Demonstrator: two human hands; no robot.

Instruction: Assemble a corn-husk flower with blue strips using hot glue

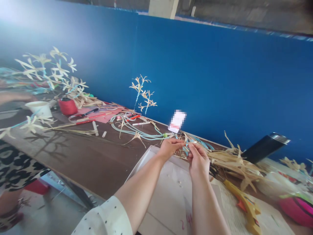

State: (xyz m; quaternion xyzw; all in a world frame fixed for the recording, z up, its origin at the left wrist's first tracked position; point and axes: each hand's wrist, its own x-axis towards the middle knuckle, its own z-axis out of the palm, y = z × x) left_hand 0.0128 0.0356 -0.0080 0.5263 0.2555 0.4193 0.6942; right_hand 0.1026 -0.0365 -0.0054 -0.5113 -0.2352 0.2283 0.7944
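My left hand (170,149) and my right hand (198,158) meet over the far end of a shallow white box (168,192). Both are closed in a pinch, fingertips almost touching. A small light-blue strip (187,144) shows between them, mostly hidden by the fingers. By the right fingertips is a short white piece (193,142); whether it is held is unclear. Just beyond the hands lie loops of pale blue cord (137,132) and a dried, star-shaped husk flower (136,137).
Right of the box are dried husks (234,161), a yellow glue gun (243,204) and a leaning black tumbler (266,147). Husk flowers on blue stems (140,88) stand by the blue partition (220,81). Leftward are a white cup (40,109), a red pouch (67,106) and another person's arm (16,97).
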